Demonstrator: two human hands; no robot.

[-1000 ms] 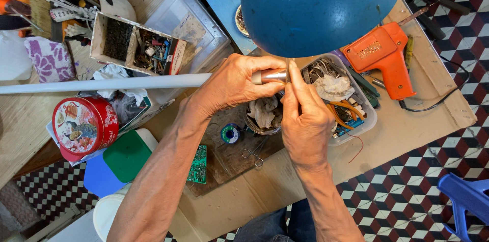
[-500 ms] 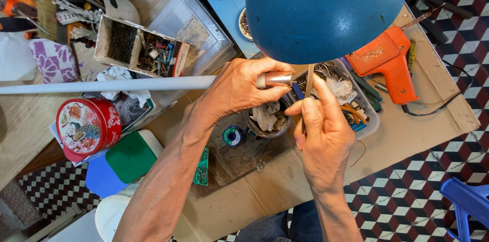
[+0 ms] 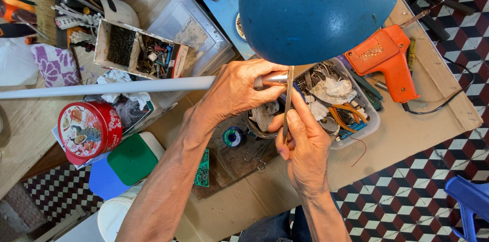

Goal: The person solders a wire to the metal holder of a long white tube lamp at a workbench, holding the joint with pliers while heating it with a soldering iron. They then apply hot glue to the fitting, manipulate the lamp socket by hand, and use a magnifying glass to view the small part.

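1. Head view: the left hand has its grip clenched round the metal end cap of a long white tube, which runs off the left edge just above the worktop.
2. The right hand pinches a thin flat blade, held upright, its tip touching the cap.
3. A blue lamp shade hangs just above both hands, crowding them from the top.
4. Just right sits a tray of odd parts, then an orange gun tool.
5. A red tin lies under the tube at left; a solder spool sits between the forearms.
6. Bare worktop shows below the right hand, toward the near edge.
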